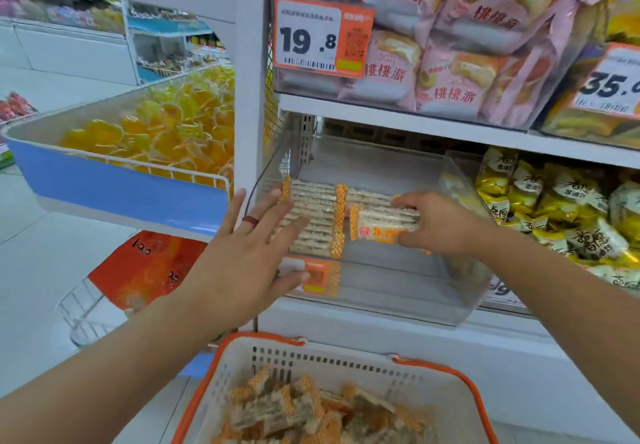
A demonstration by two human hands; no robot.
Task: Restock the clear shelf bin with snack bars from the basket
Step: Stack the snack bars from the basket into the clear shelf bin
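1. The clear shelf bin (398,291) sits on a white shelf (381,326), its front wall towards the camera; an orange price label (313,275) is fixed low on that wall, its print too blurred to read.
2. Inside the bin, a row of snack bars (313,215) in clear wrappers with orange checked ends lies side by side at the left, with more behind them towards the right.
3. The right hand (436,224) reaches into the bin and grips a small stack of bars (384,224), fingers curled over the far edge and thumb under the near one; the front bar shows orange characters that cannot be read clearly.
4. The left hand (249,253) is spread wide with straight fingers, holding nothing; its fingertips lie at the bin's left front, over the laid bars, and the thumb is near the price label. A dark red ring (250,220) sits on one finger.
5. The basket (221,388), white with orange rim and handles, stands below at the bottom edge, and holds a loose heap of the same bars (304,412).
6. On the shelf above, pink packs (446,73) bear red Chinese characters; a tag (322,37) beside them reads "19.8", and another tag (609,85) at the right begins "35.".
7. Right of the bin lie yellow and white packets (561,208) with black Chinese writing.
8. At the left, a blue-fronted tray (117,187) holds yellow jelly cups (166,125).
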